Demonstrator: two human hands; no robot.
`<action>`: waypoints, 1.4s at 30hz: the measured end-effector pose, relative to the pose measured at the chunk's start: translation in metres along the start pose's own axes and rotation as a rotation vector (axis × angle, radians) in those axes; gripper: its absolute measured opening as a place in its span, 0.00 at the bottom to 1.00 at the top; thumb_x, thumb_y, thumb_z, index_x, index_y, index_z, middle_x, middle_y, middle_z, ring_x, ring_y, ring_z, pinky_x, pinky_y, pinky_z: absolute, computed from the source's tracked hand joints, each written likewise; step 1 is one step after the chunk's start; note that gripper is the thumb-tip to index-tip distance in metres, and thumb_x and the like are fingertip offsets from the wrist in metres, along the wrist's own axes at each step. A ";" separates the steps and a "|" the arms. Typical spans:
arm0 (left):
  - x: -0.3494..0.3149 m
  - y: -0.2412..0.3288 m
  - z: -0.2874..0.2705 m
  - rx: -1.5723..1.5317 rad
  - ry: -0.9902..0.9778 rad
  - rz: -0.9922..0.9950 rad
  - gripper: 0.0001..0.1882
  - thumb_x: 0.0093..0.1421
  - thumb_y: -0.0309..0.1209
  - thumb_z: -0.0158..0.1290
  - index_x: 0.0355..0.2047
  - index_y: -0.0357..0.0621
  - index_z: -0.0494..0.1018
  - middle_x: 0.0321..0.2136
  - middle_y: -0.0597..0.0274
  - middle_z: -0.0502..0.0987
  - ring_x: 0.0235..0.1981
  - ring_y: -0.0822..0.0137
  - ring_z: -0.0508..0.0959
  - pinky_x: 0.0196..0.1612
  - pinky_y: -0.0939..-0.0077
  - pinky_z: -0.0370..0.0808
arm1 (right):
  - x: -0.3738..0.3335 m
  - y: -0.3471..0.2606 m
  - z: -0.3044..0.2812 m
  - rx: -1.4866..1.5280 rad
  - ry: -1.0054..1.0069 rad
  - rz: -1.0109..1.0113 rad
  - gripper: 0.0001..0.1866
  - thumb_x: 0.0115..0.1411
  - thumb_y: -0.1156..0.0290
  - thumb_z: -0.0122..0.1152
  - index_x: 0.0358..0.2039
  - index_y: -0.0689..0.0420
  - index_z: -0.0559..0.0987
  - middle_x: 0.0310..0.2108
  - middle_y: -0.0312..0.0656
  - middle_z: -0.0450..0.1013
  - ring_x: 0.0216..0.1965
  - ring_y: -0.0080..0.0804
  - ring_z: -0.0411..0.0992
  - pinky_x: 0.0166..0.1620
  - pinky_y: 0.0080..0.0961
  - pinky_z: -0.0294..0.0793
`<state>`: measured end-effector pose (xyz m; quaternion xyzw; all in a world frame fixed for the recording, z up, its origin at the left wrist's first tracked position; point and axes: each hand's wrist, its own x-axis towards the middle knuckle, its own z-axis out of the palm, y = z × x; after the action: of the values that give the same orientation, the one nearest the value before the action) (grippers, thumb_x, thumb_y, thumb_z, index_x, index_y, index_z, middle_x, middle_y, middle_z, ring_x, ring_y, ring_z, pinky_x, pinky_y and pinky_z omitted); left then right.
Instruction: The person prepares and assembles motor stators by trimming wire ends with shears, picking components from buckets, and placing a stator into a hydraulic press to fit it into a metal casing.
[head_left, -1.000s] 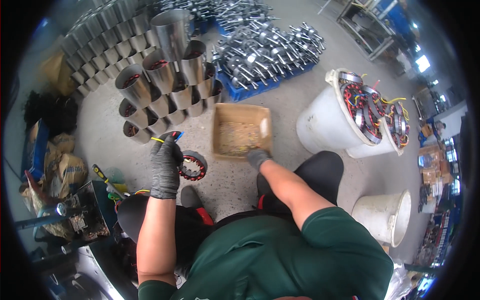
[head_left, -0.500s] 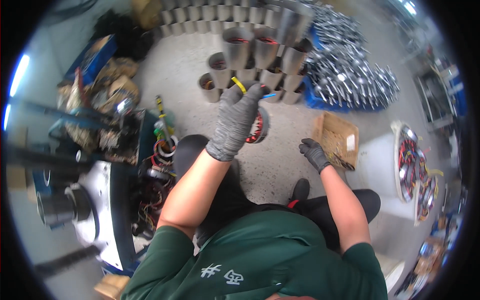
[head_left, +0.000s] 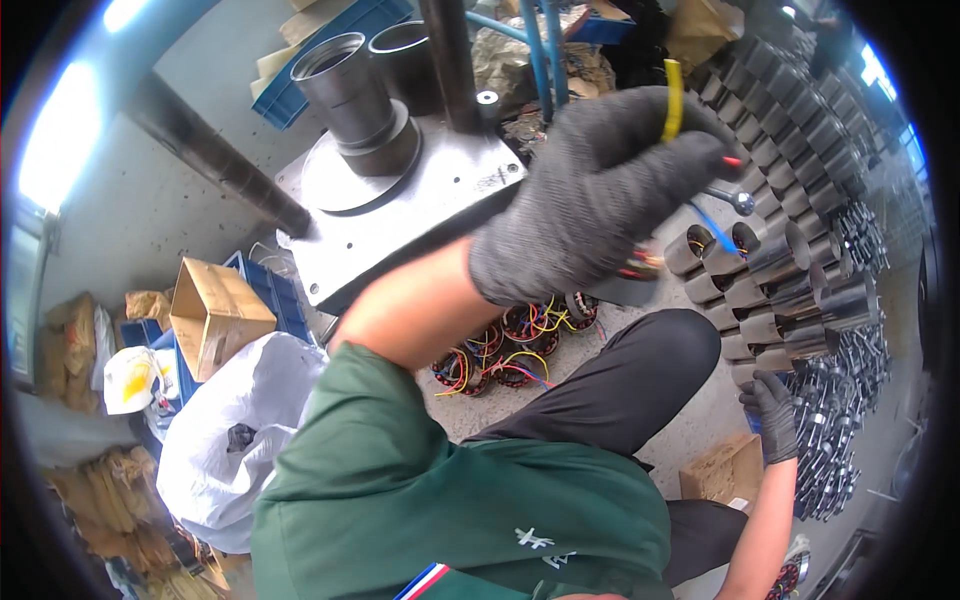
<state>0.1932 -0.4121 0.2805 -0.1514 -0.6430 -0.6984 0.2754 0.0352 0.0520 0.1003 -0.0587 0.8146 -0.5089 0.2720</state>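
Left hand (head_left: 610, 190) grips coloured wires (head_left: 673, 100); right hand (head_left: 771, 408) loosely open; shirt (head_left: 440, 505) bears white writing (head_left: 535, 539).

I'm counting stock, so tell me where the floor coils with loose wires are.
Near the middle of the head view, the coils lie below the left hand, between the left forearm and the dark trouser leg.

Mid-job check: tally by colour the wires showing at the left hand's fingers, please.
Left hand:
Yellow wire: 1
Red wire: 1, only a short end showing
Blue wire: 1
Total: 3 visible; any hidden inside the grip can't be counted.
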 end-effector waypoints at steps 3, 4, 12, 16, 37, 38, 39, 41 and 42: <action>-0.024 0.018 -0.053 0.161 0.043 -0.133 0.13 0.67 0.33 0.53 0.45 0.37 0.77 0.35 0.60 0.82 0.37 0.75 0.79 0.43 0.80 0.76 | 0.028 0.012 -0.019 -0.144 -0.073 0.018 0.30 0.63 0.54 0.62 0.57 0.64 0.71 0.40 0.45 0.77 0.37 0.31 0.77 0.43 0.27 0.77; -0.030 0.013 -0.073 0.260 0.053 -0.034 0.12 0.68 0.32 0.52 0.45 0.37 0.77 0.35 0.62 0.81 0.36 0.76 0.78 0.42 0.81 0.75 | 0.033 0.013 -0.024 -0.171 -0.105 0.007 0.30 0.63 0.54 0.62 0.57 0.64 0.71 0.40 0.45 0.76 0.36 0.31 0.77 0.44 0.27 0.77; -0.101 0.012 -0.198 0.804 0.342 0.084 0.12 0.68 0.31 0.52 0.45 0.36 0.78 0.27 0.71 0.75 0.28 0.80 0.70 0.34 0.85 0.66 | 0.077 0.010 0.001 -0.223 -0.122 0.107 0.20 0.64 0.65 0.62 0.53 0.61 0.74 0.33 0.36 0.75 0.29 0.21 0.72 0.32 0.17 0.71; -0.148 0.003 -0.224 0.954 0.483 0.025 0.12 0.69 0.34 0.52 0.44 0.40 0.79 0.22 0.77 0.71 0.22 0.85 0.64 0.28 0.89 0.60 | 0.097 -0.002 0.007 -0.354 -0.193 0.022 0.21 0.64 0.64 0.61 0.53 0.62 0.75 0.33 0.36 0.76 0.30 0.22 0.73 0.33 0.20 0.73; -0.139 0.134 -0.262 1.857 0.233 -0.622 0.22 0.62 0.46 0.52 0.49 0.47 0.78 0.48 0.53 0.80 0.49 0.56 0.79 0.54 0.66 0.73 | 0.325 -0.087 0.237 -1.336 -0.300 -0.428 0.15 0.51 0.64 0.63 0.37 0.59 0.84 0.39 0.53 0.80 0.42 0.47 0.79 0.44 0.37 0.79; -0.120 0.129 -0.251 1.834 0.217 -0.681 0.21 0.63 0.43 0.54 0.50 0.44 0.77 0.46 0.52 0.81 0.48 0.56 0.80 0.53 0.67 0.74 | 0.326 -0.088 0.240 -1.444 -0.306 -0.510 0.15 0.52 0.64 0.63 0.37 0.59 0.84 0.40 0.53 0.80 0.43 0.47 0.79 0.44 0.38 0.79; -0.105 0.122 -0.238 1.810 0.206 -0.749 0.20 0.63 0.41 0.55 0.50 0.42 0.77 0.45 0.51 0.81 0.46 0.56 0.81 0.52 0.68 0.74 | 0.316 -0.089 0.251 -1.554 -0.319 -0.597 0.15 0.53 0.64 0.63 0.38 0.59 0.84 0.41 0.54 0.79 0.43 0.47 0.79 0.45 0.38 0.79; -0.114 0.123 -0.244 1.800 0.184 -0.694 0.20 0.63 0.41 0.56 0.48 0.40 0.78 0.42 0.53 0.82 0.42 0.59 0.81 0.50 0.69 0.75 | 0.273 -0.096 0.310 -1.512 -0.417 -0.628 0.15 0.55 0.64 0.61 0.39 0.59 0.84 0.42 0.55 0.79 0.44 0.48 0.78 0.46 0.39 0.78; -0.098 0.099 -0.224 1.454 0.362 -0.642 0.21 0.63 0.42 0.57 0.48 0.39 0.78 0.40 0.57 0.82 0.40 0.64 0.80 0.48 0.71 0.75 | 0.281 -0.093 0.307 -1.712 -0.507 -0.853 0.14 0.54 0.64 0.61 0.37 0.58 0.85 0.40 0.54 0.79 0.43 0.49 0.79 0.46 0.39 0.78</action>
<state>0.3612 -0.6153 0.2771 0.3723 -0.8931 -0.1650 0.1909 -0.0647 -0.3417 -0.0294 -0.6313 0.7359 0.2241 0.0981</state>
